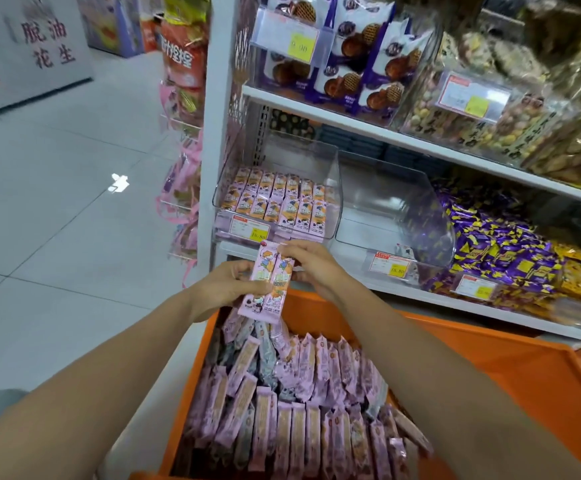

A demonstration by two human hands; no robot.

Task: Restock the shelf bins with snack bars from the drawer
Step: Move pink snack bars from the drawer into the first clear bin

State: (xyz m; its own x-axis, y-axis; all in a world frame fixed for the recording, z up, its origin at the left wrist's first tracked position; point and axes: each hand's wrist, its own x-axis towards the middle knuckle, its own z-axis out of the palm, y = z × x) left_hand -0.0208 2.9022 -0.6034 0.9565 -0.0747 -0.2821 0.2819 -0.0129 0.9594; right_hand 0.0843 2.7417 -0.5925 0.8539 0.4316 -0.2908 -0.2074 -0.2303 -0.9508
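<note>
Person is holding two pink snack bars with cartoon kids on the wrappers, just above the orange drawer and right below the clear shelf bin. Left grip is curling around their middle, and right grip is pinching the tops. The wrapper text is coming out too blurry to read, and the drawer's near end is getting cut off.

wall sign: 脱油花生 | waffle bin tag: 9.90 | bar bin tag: 18.80 | empty bin tag: 18.80 | other tags: print too blurred to read
</note>
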